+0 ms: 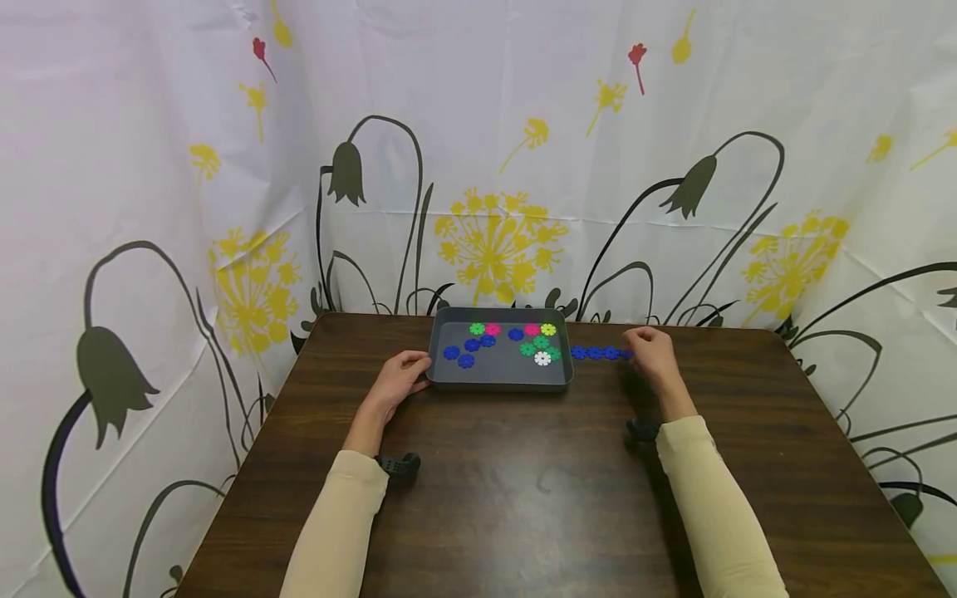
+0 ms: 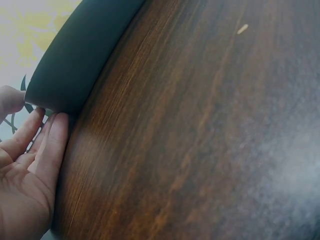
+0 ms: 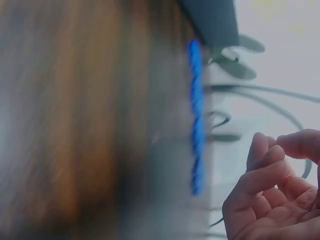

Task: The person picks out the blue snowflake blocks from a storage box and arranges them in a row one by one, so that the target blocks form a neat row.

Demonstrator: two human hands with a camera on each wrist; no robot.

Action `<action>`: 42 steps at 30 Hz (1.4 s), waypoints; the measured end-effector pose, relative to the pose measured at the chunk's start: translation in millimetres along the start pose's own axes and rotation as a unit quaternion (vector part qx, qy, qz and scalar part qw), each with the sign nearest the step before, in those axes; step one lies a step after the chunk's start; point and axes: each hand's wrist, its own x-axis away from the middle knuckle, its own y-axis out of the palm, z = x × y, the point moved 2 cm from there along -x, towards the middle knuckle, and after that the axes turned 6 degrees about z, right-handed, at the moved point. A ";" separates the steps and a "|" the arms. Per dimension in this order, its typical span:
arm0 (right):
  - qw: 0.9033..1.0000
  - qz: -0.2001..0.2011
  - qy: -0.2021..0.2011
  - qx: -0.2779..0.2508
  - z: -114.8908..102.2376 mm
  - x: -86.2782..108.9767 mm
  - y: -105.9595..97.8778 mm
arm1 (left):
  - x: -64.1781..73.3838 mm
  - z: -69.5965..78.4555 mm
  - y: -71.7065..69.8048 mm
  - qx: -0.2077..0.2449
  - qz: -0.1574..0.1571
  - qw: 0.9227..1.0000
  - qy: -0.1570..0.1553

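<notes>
Colourful flower-shaped discs lie in a shallow grey tray [image 1: 486, 378] at the back of the table. My left hand [image 1: 399, 378] holds the tray's left edge, its thumb at the rim and its fingers [image 2: 57, 130] against the outer wall. Right of the tray, several blue flower-shaped discs [image 1: 595, 353] form a straight row on the table. My right hand [image 1: 652, 353] hovers at the right end of that row. In the right wrist view, its fingers [image 3: 260, 172] are curled and the thumb tip meets them, with nothing visible between.
Inside the tray are blue discs [image 1: 452, 353] at the left, green discs [image 1: 527, 350] and a white disc [image 1: 542, 359] at the right, and pink [image 1: 493, 330] and yellow [image 1: 548, 330] ones along the back. A flower-patterned curtain [image 1: 493, 124] hangs behind the brown table [image 1: 523, 498].
</notes>
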 end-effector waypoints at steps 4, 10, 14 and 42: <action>0.997 -0.004 -0.050 0.051 -20.4 0.6 12.3 | -1.3 -1.5 -1.1 0.001 0.002 1.000 0.001; 0.995 -0.036 -0.056 0.075 -45.4 7.3 35.6 | -0.8 -1.8 -1.4 -0.001 0.000 1.000 0.006; 0.993 -0.049 -0.069 0.088 -57.9 11.3 58.5 | -0.4 -2.2 -1.6 -0.001 0.001 1.000 0.008; 0.965 -0.172 -0.154 0.128 -100.8 30.8 169.8 | -1.1 -4.0 -0.6 0.000 0.005 1.000 0.003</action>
